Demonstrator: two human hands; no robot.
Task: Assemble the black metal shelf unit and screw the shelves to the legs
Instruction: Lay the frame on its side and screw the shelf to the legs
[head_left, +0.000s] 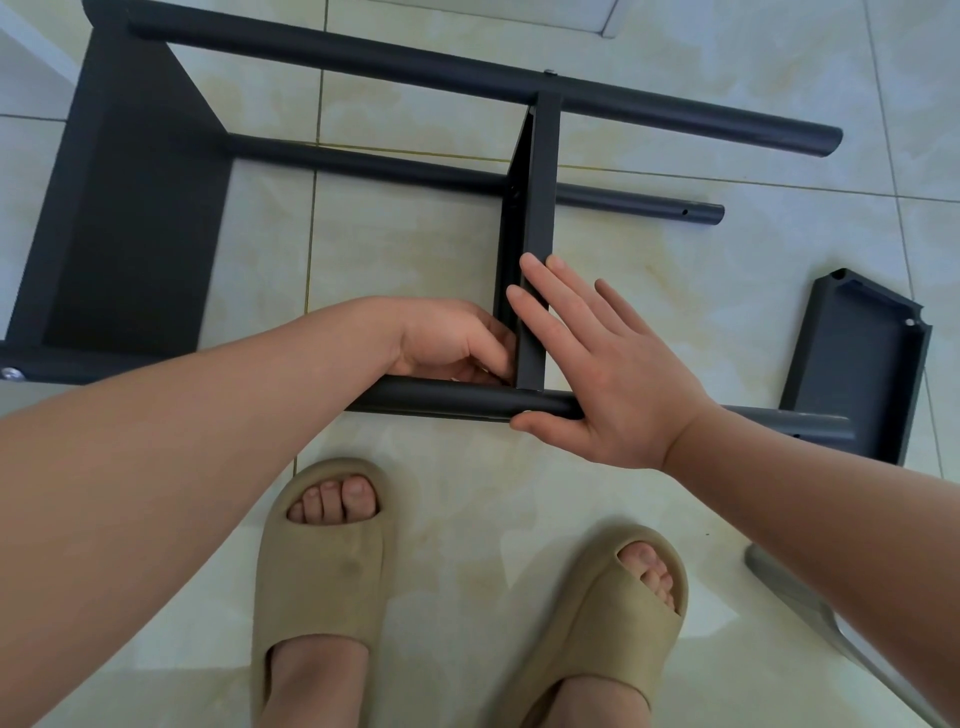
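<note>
Pale glossy floor tiles (675, 93) fill our view, and on them lies the black shelf unit (363, 162), tipped on its side with its tubular legs running left to right. We take the middle shelf (543, 182), which stands on edge between the legs, as our mark. Well to its left, a wider end shelf (140, 218) joins the same legs. At the middle shelf's far end a small screw head (549, 73) shows on the far leg (415, 67). Its near end meets the near leg (457, 400).

Our left hand (452, 343) sits against the middle shelf's left side, just above the near leg, fingers curled into that corner. We cannot tell whether they pinch anything. Our right hand (608, 364) lies flat on the middle shelf's right face, fingers straight and spread, thumb along the near leg, grasping nothing.

Right of the middle shelf, well apart, a loose shelf (857, 374) leans up from the floor. Below the middle shelf, nearest us, are our feet in tan sandals (322, 582). A grey object (795, 587) lies lower right; we cannot tell what it is.
</note>
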